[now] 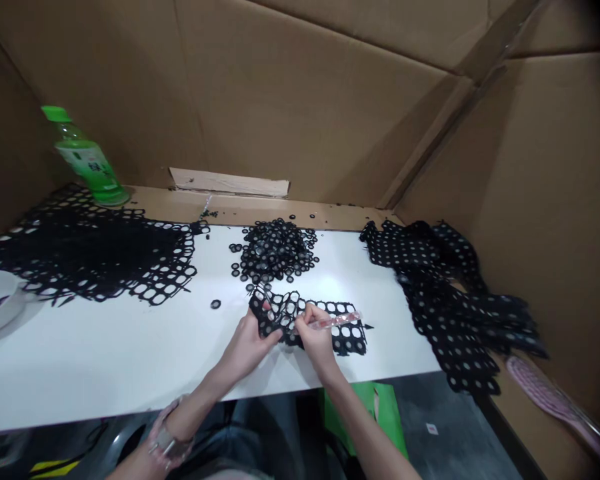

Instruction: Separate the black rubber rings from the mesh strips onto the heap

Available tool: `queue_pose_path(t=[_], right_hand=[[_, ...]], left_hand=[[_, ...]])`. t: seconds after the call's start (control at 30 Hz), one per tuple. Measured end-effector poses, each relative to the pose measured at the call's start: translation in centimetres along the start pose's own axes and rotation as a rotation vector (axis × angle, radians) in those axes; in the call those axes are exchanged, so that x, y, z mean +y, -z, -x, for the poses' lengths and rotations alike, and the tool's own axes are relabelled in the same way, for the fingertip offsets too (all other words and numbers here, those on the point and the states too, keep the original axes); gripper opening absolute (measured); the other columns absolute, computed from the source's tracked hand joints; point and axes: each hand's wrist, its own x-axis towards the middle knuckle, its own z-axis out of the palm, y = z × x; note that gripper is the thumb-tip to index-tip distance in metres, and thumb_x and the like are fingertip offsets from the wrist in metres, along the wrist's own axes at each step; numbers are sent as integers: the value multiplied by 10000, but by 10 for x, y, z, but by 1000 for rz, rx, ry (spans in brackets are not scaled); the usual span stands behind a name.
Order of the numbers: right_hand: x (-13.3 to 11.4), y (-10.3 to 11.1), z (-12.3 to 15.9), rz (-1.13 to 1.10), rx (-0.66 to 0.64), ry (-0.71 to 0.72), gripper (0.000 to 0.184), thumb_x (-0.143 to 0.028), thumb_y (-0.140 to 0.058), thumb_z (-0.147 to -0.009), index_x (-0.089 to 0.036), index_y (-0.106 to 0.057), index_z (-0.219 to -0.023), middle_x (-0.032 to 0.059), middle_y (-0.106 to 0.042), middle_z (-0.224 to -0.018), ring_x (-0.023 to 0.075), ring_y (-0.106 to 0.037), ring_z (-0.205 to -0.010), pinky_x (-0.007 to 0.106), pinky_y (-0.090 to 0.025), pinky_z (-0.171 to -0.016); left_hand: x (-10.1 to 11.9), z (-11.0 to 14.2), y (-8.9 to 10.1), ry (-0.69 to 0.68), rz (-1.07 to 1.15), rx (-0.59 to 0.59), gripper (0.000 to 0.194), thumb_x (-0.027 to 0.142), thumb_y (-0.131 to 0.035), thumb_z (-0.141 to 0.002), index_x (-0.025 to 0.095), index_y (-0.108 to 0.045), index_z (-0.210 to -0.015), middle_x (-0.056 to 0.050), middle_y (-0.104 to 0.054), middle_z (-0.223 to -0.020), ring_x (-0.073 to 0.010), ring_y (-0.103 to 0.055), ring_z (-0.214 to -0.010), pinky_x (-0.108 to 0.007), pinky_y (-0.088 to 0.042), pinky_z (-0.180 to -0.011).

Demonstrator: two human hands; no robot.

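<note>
Near the front of the white table lies a black rubber sheet (349, 340) with rows of round holes. My left hand (247, 343) pinches its left end, which is bunched and lifted a little. In my right hand (316, 337) is a slim pen-like tool (337, 320) with a clear, reddish handle; its tip points left into the sheet and is hidden by the fingers. Just behind the sheet sits a pile of small black rings (277, 250). One loose ring (215, 304) lies left of my left hand.
Perforated black sheets are heaped at the left (165, 267) and draped at the right (425, 300). A green bottle (93, 167) stands at the back left, a white bowl (5, 313) at the left edge. Cardboard walls (280, 100) enclose the table. A pink hairbrush (540, 387) lies at right.
</note>
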Motion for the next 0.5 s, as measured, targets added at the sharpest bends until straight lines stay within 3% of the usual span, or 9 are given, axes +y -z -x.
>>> queue_pose_path(t=[0.27,0.4,0.5], right_hand=[[-2,-1,2,95,-30,50,222,-122,-456,-608,-215,-287,-499,-73,-301,-457,79,-298,-427,218,-224,-420],[-2,-4,6,237,-107,121,242,-91,-461,-616,-202,-290,-486,-71,-303,-440,76,-289,-427,226,-207,-433],[2,-3,5,135,-101,95,245,-101,-493,-611,-198,-311,-478,-72,-316,-437,74,-294,-425,222,-210,-430]], left_hand=[[-2,0,0,-7,-6,12,362,241,-599,-706,182,-449,-1031,-34,-565,-910,-209,-580,-843,-324,-491,-730],[-4,0,0,-26,60,-5,315,246,-597,-715,171,-456,-987,-17,-556,-839,-185,-568,-794,-305,-484,-717],[-3,0,1,0,109,-13,318,267,-591,-722,160,-460,-992,-23,-557,-846,-186,-563,-805,-305,-482,-722]])
